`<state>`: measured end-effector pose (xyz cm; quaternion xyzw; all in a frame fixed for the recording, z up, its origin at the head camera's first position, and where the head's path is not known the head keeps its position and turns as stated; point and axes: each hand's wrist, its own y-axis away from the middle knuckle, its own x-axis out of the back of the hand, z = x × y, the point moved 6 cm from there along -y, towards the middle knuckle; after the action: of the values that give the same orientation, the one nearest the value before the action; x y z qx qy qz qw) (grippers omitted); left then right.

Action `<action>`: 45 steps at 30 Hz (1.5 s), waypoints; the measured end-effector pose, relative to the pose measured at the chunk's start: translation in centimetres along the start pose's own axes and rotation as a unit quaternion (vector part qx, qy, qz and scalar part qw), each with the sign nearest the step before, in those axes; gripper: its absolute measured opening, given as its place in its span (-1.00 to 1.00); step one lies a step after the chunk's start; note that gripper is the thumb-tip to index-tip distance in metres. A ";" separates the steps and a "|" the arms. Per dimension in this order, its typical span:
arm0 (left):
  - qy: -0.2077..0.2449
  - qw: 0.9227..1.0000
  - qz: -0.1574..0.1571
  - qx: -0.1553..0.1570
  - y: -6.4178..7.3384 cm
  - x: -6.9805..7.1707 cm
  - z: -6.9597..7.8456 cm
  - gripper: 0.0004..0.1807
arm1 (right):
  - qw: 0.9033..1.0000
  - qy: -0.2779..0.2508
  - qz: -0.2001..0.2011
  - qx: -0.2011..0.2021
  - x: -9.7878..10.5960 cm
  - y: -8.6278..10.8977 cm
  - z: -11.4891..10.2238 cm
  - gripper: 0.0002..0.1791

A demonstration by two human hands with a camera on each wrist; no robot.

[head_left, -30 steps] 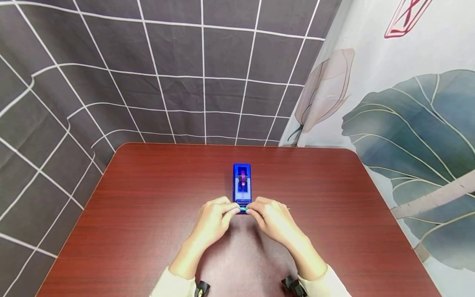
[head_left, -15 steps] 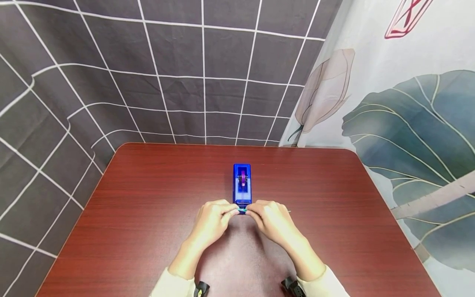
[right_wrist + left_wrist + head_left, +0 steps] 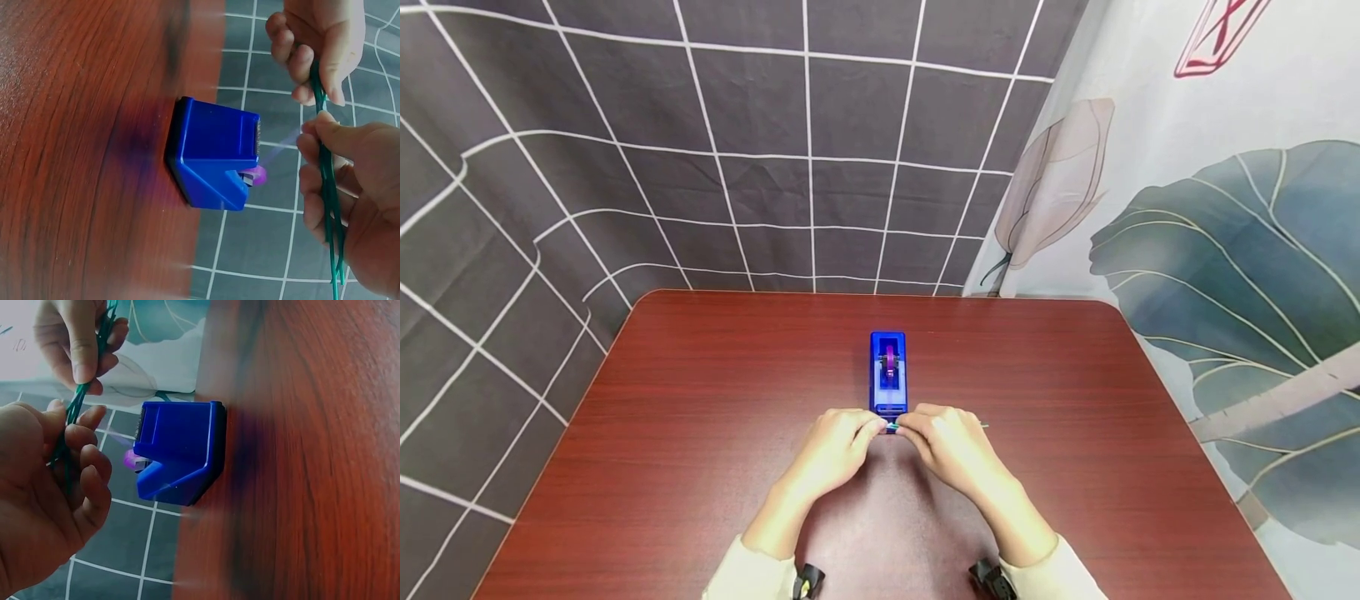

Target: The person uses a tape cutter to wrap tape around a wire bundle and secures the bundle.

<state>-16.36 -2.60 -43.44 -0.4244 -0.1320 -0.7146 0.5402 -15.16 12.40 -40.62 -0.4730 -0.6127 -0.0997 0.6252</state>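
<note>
**Two hands pinch thin green strands in front of a blue tape dispenser**

Head view: both hands meet at the middle of the reddish-brown surface, just in front of the blue tape dispenser. The left hand and the right hand have fingers curled, fingertips nearly touching, and pinch a bundle of green strands between them. A thin end of the strands pokes out to the right of the right hand. The dispenser stands apart from the hands, its cutter end facing them. A grey grid-patterned cloth hangs behind, a leaf-printed cloth to the right.

Left wrist view: the left hand curls round the green strands, thumb pressed against them; the right hand pinches them higher up. The dispenser sits close by, with a purple piece at its core.

Right wrist view: the right hand grips the strands along its fingers, and the left hand pinches their far end. The dispenser shows its toothed edge towards the hands.

Risk, as I judge it: the strands are thin and look springy, so a loosened pinch could let them splay or slip apart. The toothed cutter is near the fingertips and could nick a finger that drifts forward.
</note>
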 end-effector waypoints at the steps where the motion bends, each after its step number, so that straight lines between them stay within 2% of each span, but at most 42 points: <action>1: 0.007 1.000 -0.001 -0.002 0.0 0.0 0.0 -0.76 | 1.000 0.001 -0.003 -0.004 0.0 0.0 0.0 -0.96; 10: 0.031 1.000 0.001 -0.001 0.1 -0.4 -0.3 -0.83 | 0.997 -0.004 -0.060 -0.039 -0.5 0.1 0.3 -0.93; 16: 0.046 0.999 0.005 -0.014 0.0 -0.5 -0.3 -0.85 | 0.994 -0.018 -0.081 -0.064 -0.7 0.0 0.7 -0.87; 22: 0.049 0.999 0.005 -0.012 0.0 -0.6 -0.4 -0.86 | 0.993 -0.023 -0.090 -0.076 -0.9 0.0 0.8 -0.88; 28: 0.041 0.999 0.018 -0.019 0.1 -0.6 -0.4 -0.86 | 0.994 -0.023 -0.086 -0.071 -1.0 0.1 0.8 -0.89; 38: 0.039 0.998 0.045 -0.034 0.3 -0.3 -0.4 -0.90 | 0.997 -0.014 -0.054 -0.053 -0.7 0.2 0.8 -0.94; 45: 0.015 0.998 0.056 -0.034 0.3 -0.2 -0.4 -0.94 | 0.998 -0.016 -0.037 -0.049 -0.7 0.3 0.8 -0.93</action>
<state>-16.22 -2.84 -43.90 -0.4387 -0.0759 -0.6935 0.5664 -15.64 12.82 -41.51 -0.4814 -0.6344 -0.1453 0.5872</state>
